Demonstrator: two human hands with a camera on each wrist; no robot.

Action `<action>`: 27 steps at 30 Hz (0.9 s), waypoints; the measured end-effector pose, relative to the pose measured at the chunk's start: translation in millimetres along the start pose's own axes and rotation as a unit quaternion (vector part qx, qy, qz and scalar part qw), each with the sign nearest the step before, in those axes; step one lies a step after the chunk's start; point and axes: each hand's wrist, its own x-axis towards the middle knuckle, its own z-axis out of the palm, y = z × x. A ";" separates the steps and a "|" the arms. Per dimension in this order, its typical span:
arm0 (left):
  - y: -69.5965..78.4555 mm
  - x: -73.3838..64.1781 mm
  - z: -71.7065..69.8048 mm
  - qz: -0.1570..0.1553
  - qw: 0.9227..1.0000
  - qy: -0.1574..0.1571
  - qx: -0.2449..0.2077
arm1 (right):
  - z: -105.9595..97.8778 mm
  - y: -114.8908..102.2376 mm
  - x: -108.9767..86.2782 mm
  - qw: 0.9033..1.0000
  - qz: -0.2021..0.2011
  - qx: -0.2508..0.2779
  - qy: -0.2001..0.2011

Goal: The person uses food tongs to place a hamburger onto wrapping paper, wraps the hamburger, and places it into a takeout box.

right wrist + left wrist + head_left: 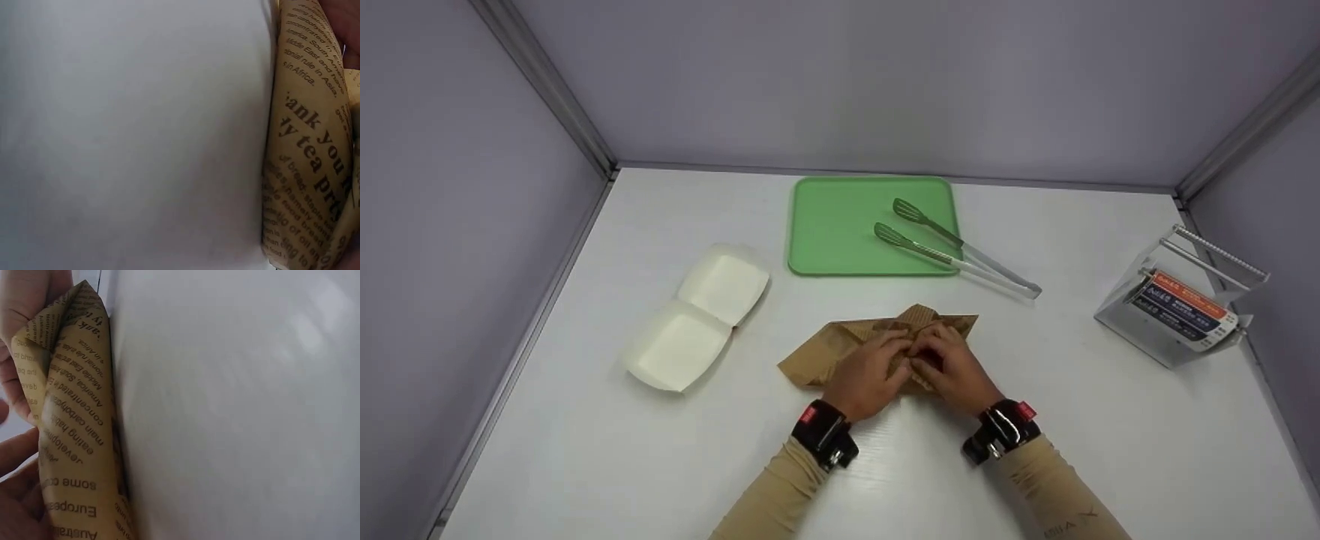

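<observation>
A sheet of brown food wrapping paper [815,358], printed with newspaper-style text, lies folded up at the front middle of the table. My left hand [864,379] holds its near middle with bent fingers. Close beside it, my right hand [956,371] pinches the paper's folds, and the fingertips of both hands nearly meet. Pointed corners stick out left, right and behind. Dark print shows along the rolled near edge of the wrapping paper [73,410] in the left wrist view. The right wrist view has the bulging side of the wrapping paper [306,140]. Whatever lies inside is hidden.
An open white takeaway box [679,349] sits at the left. Behind the hands is a green tray [840,232], with tongs [952,259] lying across its right edge. A clear holder [1140,341] with printed packets [1185,311] stands at the right. Walls enclose the table.
</observation>
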 end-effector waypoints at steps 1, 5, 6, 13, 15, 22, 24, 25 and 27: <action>0.1 0.4 1.1 0.004 1.000 0.010 0.008 | -0.1 -0.3 -0.6 1.000 -0.002 -0.002 0.002; -0.7 2.1 6.0 0.026 0.998 0.039 0.043 | -1.4 -1.2 -3.4 1.000 -0.011 -0.002 0.019; -1.2 2.1 6.9 0.030 0.997 0.043 0.049 | -1.9 -1.3 -4.2 1.000 -0.013 0.001 0.023; -1.6 2.8 8.5 0.040 0.996 0.045 0.059 | -1.9 4.2 -10.0 0.996 -0.052 -0.031 0.065; -1.8 3.2 7.6 0.037 0.997 0.041 0.059 | -1.4 4.9 -11.4 0.994 -0.062 -0.054 0.074; -3.2 4.7 5.2 0.026 0.997 0.026 0.062 | -2.2 0.0 -15.5 0.984 -0.066 -0.138 0.091; -3.6 4.9 5.4 0.029 0.998 0.027 0.055 | -2.5 -1.7 -17.1 0.982 -0.056 -0.157 0.091; -3.8 5.0 5.5 0.030 0.998 0.028 0.052 | -2.6 -2.4 -17.8 0.981 -0.051 -0.164 0.090; -4.3 5.2 5.6 0.033 0.998 0.029 0.045 | -2.6 -3.5 -19.0 0.980 -0.041 -0.178 0.081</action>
